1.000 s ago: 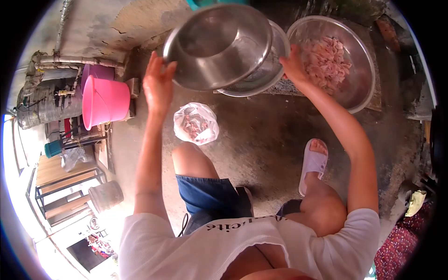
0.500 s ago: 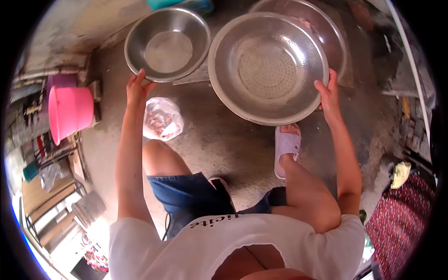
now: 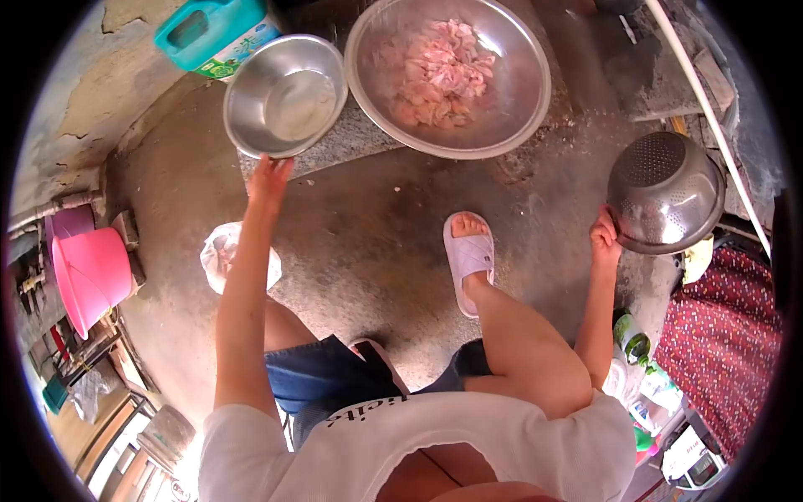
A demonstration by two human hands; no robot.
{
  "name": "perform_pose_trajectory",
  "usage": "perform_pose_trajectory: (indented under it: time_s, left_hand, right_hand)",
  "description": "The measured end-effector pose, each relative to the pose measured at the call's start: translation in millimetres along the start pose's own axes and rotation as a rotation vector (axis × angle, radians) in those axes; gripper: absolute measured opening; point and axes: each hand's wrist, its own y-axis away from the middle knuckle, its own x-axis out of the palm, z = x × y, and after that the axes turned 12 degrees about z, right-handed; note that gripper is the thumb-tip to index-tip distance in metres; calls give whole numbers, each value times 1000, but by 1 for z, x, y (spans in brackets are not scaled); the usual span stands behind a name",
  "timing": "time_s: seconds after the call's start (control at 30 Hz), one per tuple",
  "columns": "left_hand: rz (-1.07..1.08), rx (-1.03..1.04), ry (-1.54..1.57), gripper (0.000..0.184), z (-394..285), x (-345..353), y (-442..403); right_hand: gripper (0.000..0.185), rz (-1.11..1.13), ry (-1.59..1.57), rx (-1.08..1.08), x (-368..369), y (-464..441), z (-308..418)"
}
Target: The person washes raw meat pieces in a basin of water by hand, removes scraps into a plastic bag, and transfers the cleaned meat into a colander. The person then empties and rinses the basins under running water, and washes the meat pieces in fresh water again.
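My left hand [image 3: 269, 179] grips the near rim of a small metal basin [image 3: 251, 100], which rests on or just above a stone slab and holds nothing I can make out. My right hand [image 3: 605, 238] is closed on the rim of a metal colander [image 3: 667, 191], held out to the right with its perforated bottom facing up. Between them, at the back, stands a large metal basin [image 3: 527, 96] with a heap of pale pink raw meat pieces [image 3: 443, 74] in it, apart from both hands.
A teal plastic jug [image 3: 209, 38] stands behind the small basin. On the floor sits a white plastic bag [image 3: 219, 255], partly behind my left forearm. Pink buckets [image 3: 92, 272] are at the left. A white pole [image 3: 703, 100] and a red patterned cloth [image 3: 723, 351] are at the right.
My right hand has carried the colander from over the large basin to the right and flipped it over, uncovering the meat. My left hand stays at the small basin's rim. The view has shifted.
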Motion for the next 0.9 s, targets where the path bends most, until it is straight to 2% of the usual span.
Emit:
perform_pose_trajectory:
  time_s: [0.03,0.1,0.13,0.17,0.2,0.23,0.27,0.3,0.33,0.37,0.4,0.43,0.47,0.53,0.57,0.6,0.67,0.7,0.73,0.77,0.87,0.9]
  left_hand:
    - [88,-92,84,41,3,5,13]
    - [-115,-223,-69,43,4,47,50]
    - [-102,-241,-87,44,8,52,61]
    - [-93,-253,-108,45,7,52,68]
    - [-77,-250,-108,48,6,48,69]
    - [-58,-248,-105,51,6,42,67]
    - [-34,-253,-100,54,6,41,65]
    - [26,-189,-54,53,4,46,60]
    - [90,-133,-12,52,1,53,50]
    - [160,-83,27,52,-1,60,43]
    - [132,-19,-81,48,-2,64,39]
    - [92,-9,102,46,-5,66,35]
    - [55,4,286,44,-7,69,28]
    - [-136,-30,227,49,-15,53,30]
    - [-237,-47,198,51,-21,37,33]
    - [-238,-69,160,59,-29,17,33]
    - [-225,-38,205,64,-43,-7,45]
    - [-224,-37,174,66,-52,-7,54]
    - [-225,-34,141,67,-62,-6,63]
    - [-205,-18,104,67,-67,-15,67]
    - [-225,-61,-93,59,-80,-41,70]
    - [-208,-58,-108,59,-79,-53,67]
  right_hand:
    - [13,27,41,70,-2,-4,-1]
    - [16,5,288,198,14,-14,-30]
    - [20,1,413,272,19,-27,-52]
    - [30,-224,872,108,17,-45,-86]
    - [44,-568,1318,46,16,-62,-119]
    - [50,-462,1477,102,26,-84,-167]
    - [52,-284,1463,220,42,-103,-214]
    - [49,-124,1592,178,26,-124,-243]
    - [48,-71,1634,272,16,-145,-268]
    - [47,-16,1732,271,4,-164,-297]
    - [47,40,1830,263,-8,-184,-326]
    - [46,57,1796,364,0,-192,-354]
    - [45,63,1838,262,-19,-204,-376]
    - [42,8,1709,461,-23,-206,-402]
    - [44,7,1615,586,-25,-200,-401]
    - [45,5,1516,712,-30,-193,-399]
    - [48,543,2264,344,-35,-183,-366]
    - [49,855,2581,89,-35,-177,-343]
    - [52,986,2824,-269,-15,-168,-326]
    - [51,997,2868,-357,-27,-165,-303]
    - [44,900,2967,312,-69,-167,-269]
    - [38,968,2912,262,-74,-169,-271]
